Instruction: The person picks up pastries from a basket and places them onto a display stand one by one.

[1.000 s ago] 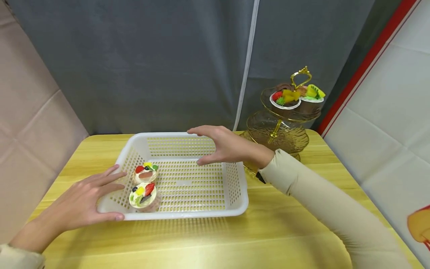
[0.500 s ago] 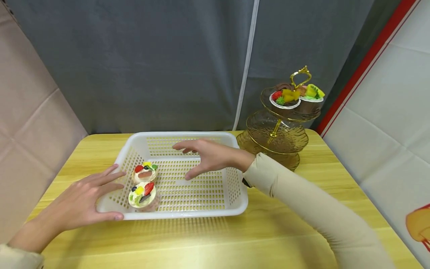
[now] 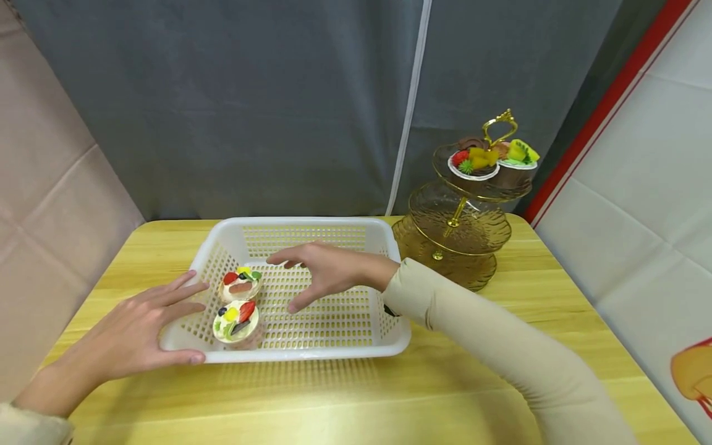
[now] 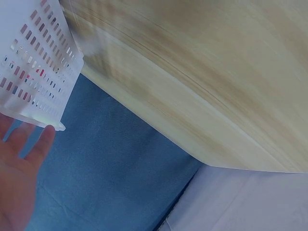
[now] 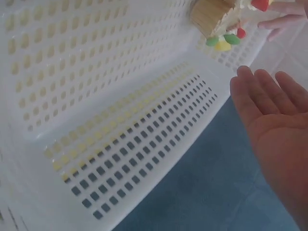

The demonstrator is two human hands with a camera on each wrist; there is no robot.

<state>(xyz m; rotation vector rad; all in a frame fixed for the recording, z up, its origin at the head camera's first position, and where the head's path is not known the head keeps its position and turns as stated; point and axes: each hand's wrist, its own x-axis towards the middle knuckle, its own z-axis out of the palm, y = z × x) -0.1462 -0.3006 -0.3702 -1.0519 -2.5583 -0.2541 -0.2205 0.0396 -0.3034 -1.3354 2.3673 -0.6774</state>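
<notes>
In the white basket [image 3: 311,355], left end: far dessert cup [image 3: 240,288], near dessert cup [image 3: 236,322], neither held. Right hand [image 3: 325,272]: shifted left toward them, grip spread, reach apparently advancing. Left hand [image 3: 139,327]: spread, at left rim.

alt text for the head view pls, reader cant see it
A person's right-hand grip hovers empty over a white basket with two fruit-topped desserts at its left end, while the left-hand grip rests at the basket's left rim. To the right, a three-tiered gold-rimmed stand bears brown fruit-topped cups up top.
</notes>
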